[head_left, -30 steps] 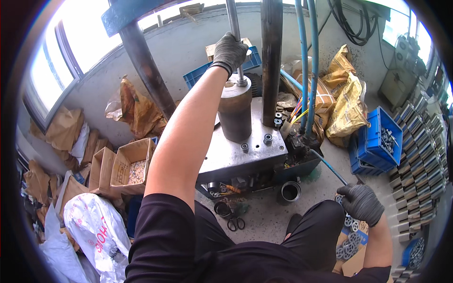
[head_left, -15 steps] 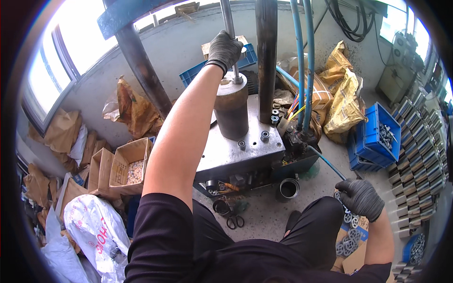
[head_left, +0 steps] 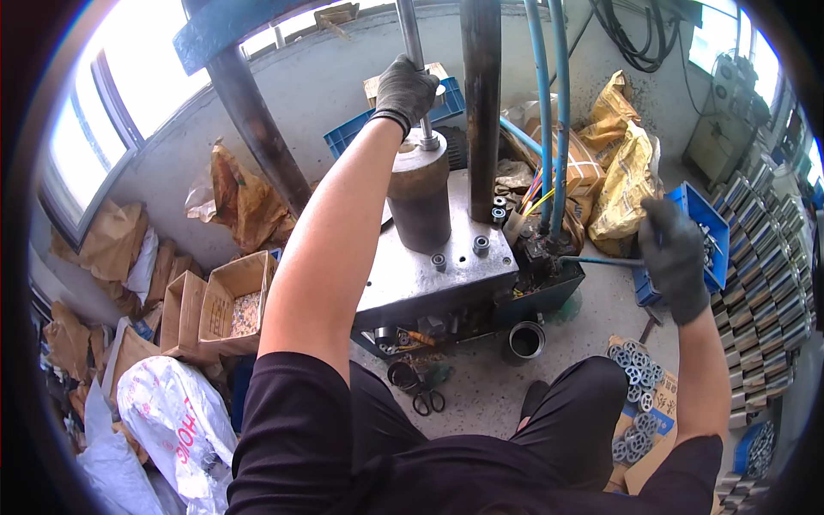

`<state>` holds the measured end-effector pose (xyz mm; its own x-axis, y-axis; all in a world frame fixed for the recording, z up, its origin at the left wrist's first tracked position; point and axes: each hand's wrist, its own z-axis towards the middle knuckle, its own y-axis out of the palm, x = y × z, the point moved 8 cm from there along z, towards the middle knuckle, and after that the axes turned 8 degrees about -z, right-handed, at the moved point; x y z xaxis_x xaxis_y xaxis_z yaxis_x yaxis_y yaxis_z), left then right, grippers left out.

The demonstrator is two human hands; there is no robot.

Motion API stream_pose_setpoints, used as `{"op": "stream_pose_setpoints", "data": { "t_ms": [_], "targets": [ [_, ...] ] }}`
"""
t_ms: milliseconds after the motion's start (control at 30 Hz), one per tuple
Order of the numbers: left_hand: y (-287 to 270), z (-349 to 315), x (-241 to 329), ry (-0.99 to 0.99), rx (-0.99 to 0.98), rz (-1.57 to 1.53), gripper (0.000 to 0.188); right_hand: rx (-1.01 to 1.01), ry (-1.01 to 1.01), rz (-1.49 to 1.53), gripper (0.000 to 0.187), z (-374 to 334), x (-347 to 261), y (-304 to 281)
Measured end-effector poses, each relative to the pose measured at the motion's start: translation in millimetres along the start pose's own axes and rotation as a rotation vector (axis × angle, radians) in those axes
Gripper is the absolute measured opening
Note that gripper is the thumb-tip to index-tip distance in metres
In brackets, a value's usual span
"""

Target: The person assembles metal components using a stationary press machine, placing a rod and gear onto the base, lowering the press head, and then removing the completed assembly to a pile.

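Observation:
My left hand [head_left: 405,93], in a dark grey glove, wraps round an upright steel rod [head_left: 409,34]. The rod's lower end meets the top of a thick metal cylinder [head_left: 421,202] that stands on the press's steel plate [head_left: 395,287]. Two small ring-shaped metal parts [head_left: 481,246] sit on that plate, right of the cylinder. My right hand [head_left: 675,257], gloved alike and slightly blurred, is closed on the end of a blue lever [head_left: 596,260]. The lever runs nearly level from the press's valve block [head_left: 542,254]. The fingers hide its tip.
Dark steel columns [head_left: 482,112] and blue hoses [head_left: 560,129] rise beside the cylinder. At right stand a blue crate [head_left: 723,236] and stacked metal tubes [head_left: 764,283]. Flat toothed metal discs [head_left: 635,373] lie near my right knee. Scissors [head_left: 427,403], a black pot [head_left: 524,342] and cardboard boxes [head_left: 236,296] are lower down.
My right hand has moved up and away from me, swinging the lever from a downward slant to nearly level. My left hand keeps its hold on the rod.

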<state>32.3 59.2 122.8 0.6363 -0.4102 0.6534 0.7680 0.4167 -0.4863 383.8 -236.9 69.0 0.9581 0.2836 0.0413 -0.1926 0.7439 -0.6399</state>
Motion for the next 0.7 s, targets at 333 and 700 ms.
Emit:
{"op": "stream_pose_setpoints", "data": {
  "t_ms": [333,700],
  "targets": [
    [3,12,-8,0.083,-0.042,0.024,0.033,-0.066,0.142,0.054,0.031,35,28,31],
    [-2,9,-18,0.042,-0.034,-0.096,0.035,-0.715,0.013,0.160,0.029,-91,-15,16]
  ]
}}
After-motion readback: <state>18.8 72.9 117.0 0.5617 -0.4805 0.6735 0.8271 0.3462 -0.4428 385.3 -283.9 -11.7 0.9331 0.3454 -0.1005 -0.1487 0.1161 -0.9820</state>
